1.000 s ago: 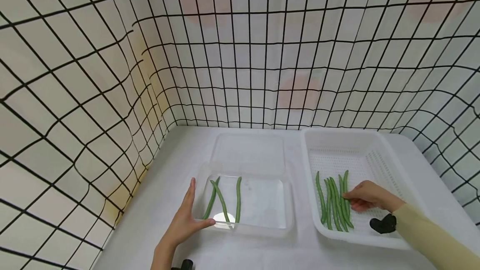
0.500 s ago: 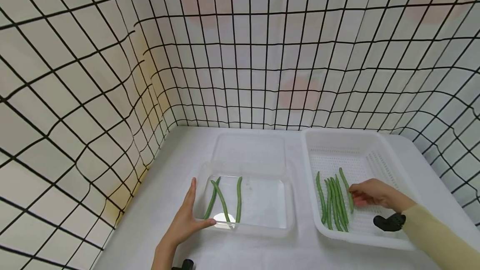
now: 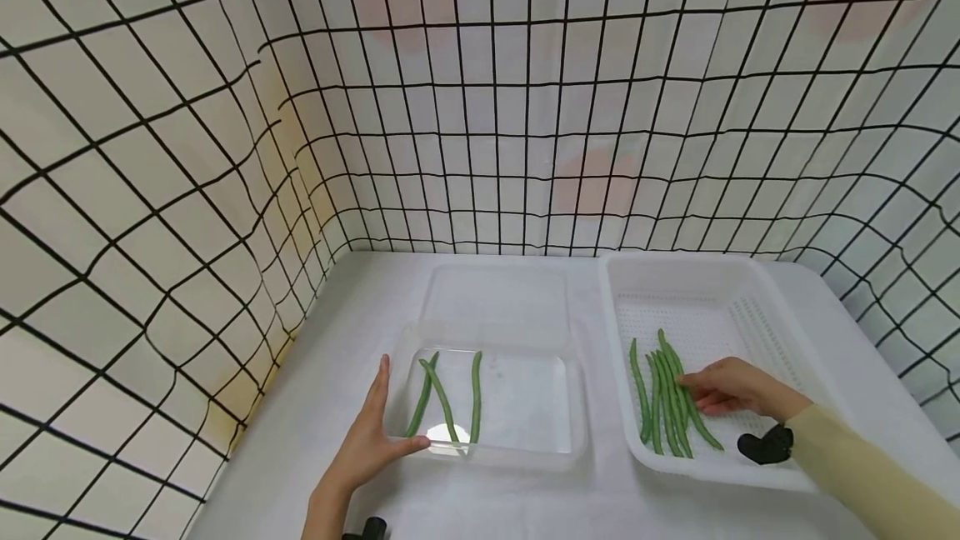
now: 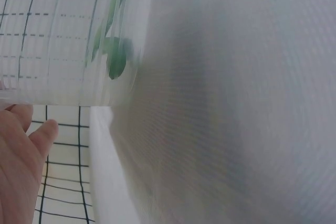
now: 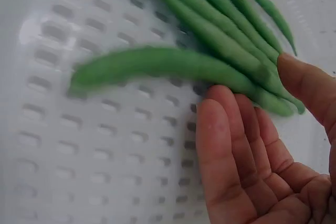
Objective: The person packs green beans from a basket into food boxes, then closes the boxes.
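Note:
In the right basket, my right hand (image 3: 731, 386) pinches a green bean (image 5: 142, 66) between thumb and fingertips. That bean lies slanted across the right side of a bunch of several green beans (image 3: 660, 407); its end nearest me points off to the right. My left hand (image 3: 367, 432) is spread at the near left corner of a clear plastic container (image 3: 558, 461), its thumb along the front rim and its fingers up the left side. Inside the container lie three green beans (image 3: 476, 398), two of them crossed. The left wrist view shows the container's wall (image 4: 58, 40) close up beside the fingers.
The white perforated basket (image 3: 765, 319) stands on the right of the white-covered table (image 3: 525, 507). A clear lid-like panel (image 3: 495, 294) lies behind the container. Black wire grid (image 3: 532, 111) walls rise at the back and both sides.
My right hand first drew a bean rightward, apart from the bunch, then brought it back left and tilted it over the others. The left hand and the container have stayed put.

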Demonstrator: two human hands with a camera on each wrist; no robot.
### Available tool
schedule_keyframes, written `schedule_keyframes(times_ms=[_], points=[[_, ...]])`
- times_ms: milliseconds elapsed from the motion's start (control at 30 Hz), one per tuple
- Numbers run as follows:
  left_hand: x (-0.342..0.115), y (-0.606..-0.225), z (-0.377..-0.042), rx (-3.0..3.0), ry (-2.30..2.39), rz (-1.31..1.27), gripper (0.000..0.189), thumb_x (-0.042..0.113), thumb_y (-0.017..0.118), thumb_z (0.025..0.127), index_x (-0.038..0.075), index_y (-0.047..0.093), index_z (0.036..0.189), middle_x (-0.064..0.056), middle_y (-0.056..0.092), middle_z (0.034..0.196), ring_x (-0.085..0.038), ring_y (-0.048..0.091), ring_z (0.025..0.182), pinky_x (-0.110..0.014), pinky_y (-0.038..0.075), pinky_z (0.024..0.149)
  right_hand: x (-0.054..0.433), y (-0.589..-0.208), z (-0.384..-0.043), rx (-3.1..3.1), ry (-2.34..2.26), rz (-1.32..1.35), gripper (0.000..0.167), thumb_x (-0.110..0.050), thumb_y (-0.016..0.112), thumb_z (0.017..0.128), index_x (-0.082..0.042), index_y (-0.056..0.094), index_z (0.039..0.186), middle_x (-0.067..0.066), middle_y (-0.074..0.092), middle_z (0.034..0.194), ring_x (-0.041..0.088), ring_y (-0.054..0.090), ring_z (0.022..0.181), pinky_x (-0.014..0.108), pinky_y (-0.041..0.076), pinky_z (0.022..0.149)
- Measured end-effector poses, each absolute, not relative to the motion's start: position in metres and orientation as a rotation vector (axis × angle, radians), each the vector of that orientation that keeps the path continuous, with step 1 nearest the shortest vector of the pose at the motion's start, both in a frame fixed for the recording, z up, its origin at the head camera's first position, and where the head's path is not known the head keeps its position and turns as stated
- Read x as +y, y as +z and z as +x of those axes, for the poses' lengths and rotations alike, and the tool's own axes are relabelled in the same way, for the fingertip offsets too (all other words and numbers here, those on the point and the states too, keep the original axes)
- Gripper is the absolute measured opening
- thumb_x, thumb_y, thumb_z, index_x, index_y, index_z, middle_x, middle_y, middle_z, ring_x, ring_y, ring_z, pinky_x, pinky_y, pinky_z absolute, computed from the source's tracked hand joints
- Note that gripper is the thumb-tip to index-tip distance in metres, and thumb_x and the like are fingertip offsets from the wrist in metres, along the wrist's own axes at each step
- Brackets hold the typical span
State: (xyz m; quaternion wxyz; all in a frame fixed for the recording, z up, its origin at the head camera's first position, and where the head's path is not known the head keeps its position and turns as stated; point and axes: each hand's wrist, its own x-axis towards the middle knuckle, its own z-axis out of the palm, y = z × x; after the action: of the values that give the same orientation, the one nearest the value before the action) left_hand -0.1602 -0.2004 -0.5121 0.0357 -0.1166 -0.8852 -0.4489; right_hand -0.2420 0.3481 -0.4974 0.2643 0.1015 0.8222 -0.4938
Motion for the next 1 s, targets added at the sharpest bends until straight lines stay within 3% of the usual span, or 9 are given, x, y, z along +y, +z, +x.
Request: schedule_keyframes(times_ms=[400, 767, 1000], points=[[-0.202, -0.515, -0.162, -2.699, -1.394, -0.386, 0.128, 0.048, 0.084, 0.064, 0.032, -0.009, 0.152, 0.004, -0.001, 0.158, -0.031, 0.007, 0.141, -0.065, 0.017, 0.103, 0.339, -0.498, -0.247, 2.227, -1.313, 0.341, 0.019, -0.014, 0.072, 0.084, 0.003, 0.065, 0.078, 0.007, 0.062, 0.064, 0.013, 0.061, 0.055, 0.026, 0.053, 0.056], [-0.203, -0.517, -0.163, -2.706, -1.41, -0.386, 0.128, 0.049, 0.083, 0.065, 0.032, -0.009, 0.152, 0.003, -0.002, 0.158, -0.033, 0.006, 0.141, -0.067, 0.017, 0.102, 0.343, -0.483, -0.25, 2.201, -1.41, 0.297, 0.022, -0.012, 0.067, 0.087, 0.009, 0.064, 0.093, 0.008, 0.064, 0.072, 0.015, 0.064, 0.063, 0.029, 0.055, 0.062], [-0.203, -0.517, -0.161, -2.708, -1.398, -0.373, 0.128, 0.048, 0.084, 0.064, 0.032, -0.008, 0.152, 0.004, -0.001, 0.158, -0.032, 0.007, 0.141, -0.066, 0.018, 0.102, 0.331, -0.462, -0.256, 2.092, -1.567, 0.208, 0.027, -0.014, 0.064, 0.09, 0.01, 0.065, 0.103, 0.008, 0.068, 0.085, 0.017, 0.066, 0.075, 0.033, 0.055, 0.073]])
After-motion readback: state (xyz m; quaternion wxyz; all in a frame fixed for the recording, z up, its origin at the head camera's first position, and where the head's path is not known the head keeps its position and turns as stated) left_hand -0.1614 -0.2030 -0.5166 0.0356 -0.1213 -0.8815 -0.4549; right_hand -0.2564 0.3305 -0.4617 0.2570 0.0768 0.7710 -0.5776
